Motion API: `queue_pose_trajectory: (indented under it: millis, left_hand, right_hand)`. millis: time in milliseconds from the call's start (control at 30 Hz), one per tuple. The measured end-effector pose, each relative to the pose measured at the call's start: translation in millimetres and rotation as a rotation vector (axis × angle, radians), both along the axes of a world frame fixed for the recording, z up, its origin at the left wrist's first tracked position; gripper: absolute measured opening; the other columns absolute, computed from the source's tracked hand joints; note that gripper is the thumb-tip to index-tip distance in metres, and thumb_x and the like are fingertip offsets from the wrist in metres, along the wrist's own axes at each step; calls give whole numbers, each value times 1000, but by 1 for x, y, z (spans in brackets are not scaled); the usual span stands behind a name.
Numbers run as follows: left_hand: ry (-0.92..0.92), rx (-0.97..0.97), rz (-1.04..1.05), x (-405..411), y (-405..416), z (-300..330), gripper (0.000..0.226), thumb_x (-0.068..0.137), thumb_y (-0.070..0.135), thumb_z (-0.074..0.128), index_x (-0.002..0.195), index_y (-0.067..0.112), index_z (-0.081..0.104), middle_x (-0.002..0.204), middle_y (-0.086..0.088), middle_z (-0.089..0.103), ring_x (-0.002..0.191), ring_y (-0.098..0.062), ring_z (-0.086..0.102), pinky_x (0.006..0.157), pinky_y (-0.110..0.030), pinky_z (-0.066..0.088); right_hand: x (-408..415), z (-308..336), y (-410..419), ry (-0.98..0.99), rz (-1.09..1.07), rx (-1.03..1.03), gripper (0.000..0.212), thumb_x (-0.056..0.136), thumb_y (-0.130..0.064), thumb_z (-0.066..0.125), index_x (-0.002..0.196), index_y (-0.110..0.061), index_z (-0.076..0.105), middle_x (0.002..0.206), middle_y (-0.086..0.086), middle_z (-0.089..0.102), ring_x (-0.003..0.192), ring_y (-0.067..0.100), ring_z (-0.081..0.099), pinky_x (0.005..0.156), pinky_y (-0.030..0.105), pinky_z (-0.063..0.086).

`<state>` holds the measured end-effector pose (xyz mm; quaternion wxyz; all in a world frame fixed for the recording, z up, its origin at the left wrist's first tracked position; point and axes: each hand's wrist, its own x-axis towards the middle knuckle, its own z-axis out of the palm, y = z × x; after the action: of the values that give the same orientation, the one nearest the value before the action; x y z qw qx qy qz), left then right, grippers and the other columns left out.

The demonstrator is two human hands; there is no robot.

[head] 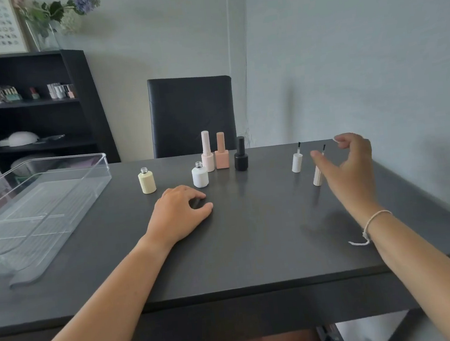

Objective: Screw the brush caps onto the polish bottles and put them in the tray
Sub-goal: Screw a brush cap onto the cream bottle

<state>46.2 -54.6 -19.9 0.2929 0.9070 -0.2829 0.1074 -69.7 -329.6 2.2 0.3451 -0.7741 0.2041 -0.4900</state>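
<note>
Two uncapped bottles stand on the dark table: a pale yellow bottle (147, 182) and a white bottle (200, 175). Behind them stand three capped bottles: light pink (207, 152), peach (221, 151) and black (240, 154). Two brush caps stand upside down at the right, bristles up: a white cap (296, 161) and a cream cap (317, 173). My right hand (350, 169) hovers with fingers spread right beside the cream cap, partly covering it. My left hand (179, 212) rests on the table in front of the white bottle, fingers curled loosely, holding nothing. The clear plastic tray (53, 188) sits at the left.
A black chair (191, 112) stands behind the table's far edge. A dark shelf unit (28, 107) with small bottles stands at the back left, with a vase of flowers on top. The table (254, 245) ends close to the wall at the right.
</note>
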Motion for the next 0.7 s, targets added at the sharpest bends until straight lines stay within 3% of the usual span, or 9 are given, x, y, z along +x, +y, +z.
queue_pose_trajectory:
  millis: [133,333,500,700]
  left_hand:
    - [-5,5,-1,-1,0,0,30,80,39,63,105,22,67,113,4,63,104,-17,52,91,-31,42]
    - [-13,4,-5,-2,0,0,30,81,38,63,105,22,67,114,3,63,106,-17,52,91,-31,43]
    - [-3,-17,-13,0,2,-1,29,80,36,63,104,21,68,110,4,64,102,-18,53,89,-31,44]
    - [-52,-373,86,-1,6,3,12,80,24,65,91,22,68,94,11,60,88,-5,51,77,-14,34]
  right_hand:
    - [4,-8,-12,204,-16,141,49,75,-45,67,114,-20,49,107,-8,47,95,9,45,78,28,33]
    - [9,-13,-15,266,33,183,20,81,-31,61,96,-18,57,78,-14,57,81,16,54,59,27,33]
    - [12,-11,-2,248,81,141,8,82,-29,60,86,-23,56,78,-16,56,77,13,53,56,19,33]
    - [26,-5,40,218,232,35,9,81,-28,63,78,-29,55,73,-21,57,78,8,54,66,26,34]
